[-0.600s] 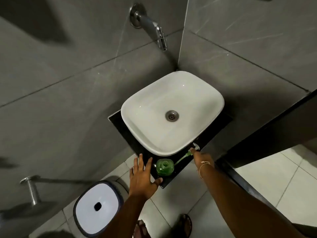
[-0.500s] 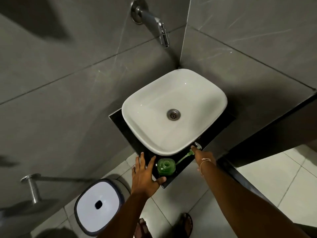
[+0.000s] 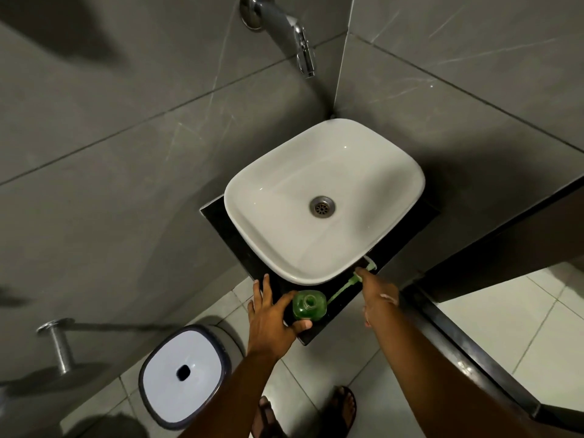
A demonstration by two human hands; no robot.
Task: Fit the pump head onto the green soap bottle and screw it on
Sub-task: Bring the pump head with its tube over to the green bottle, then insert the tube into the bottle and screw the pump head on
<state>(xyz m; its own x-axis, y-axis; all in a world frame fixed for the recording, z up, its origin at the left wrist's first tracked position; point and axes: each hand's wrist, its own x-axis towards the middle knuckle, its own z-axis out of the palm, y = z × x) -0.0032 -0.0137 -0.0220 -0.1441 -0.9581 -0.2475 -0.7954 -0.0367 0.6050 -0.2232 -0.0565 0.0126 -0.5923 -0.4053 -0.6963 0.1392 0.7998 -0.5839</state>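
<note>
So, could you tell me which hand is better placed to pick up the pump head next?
The right hand: its fingers already reach the pale green plastic pump head lying beside the white ceramic basin. The left hand is steadying the open green soap bottle.

- Dim overall, grey and muted across the wall tiles.
- Brightest on the white basin, with small glints on its rim.
- Soft dark shadows at upper left and beside the basin, right.
- Glare on the chrome tap.
- Bowed tile lines toward the edges, wide-angle stretch.
- Slightly soft, smeared detail throughout.
</note>
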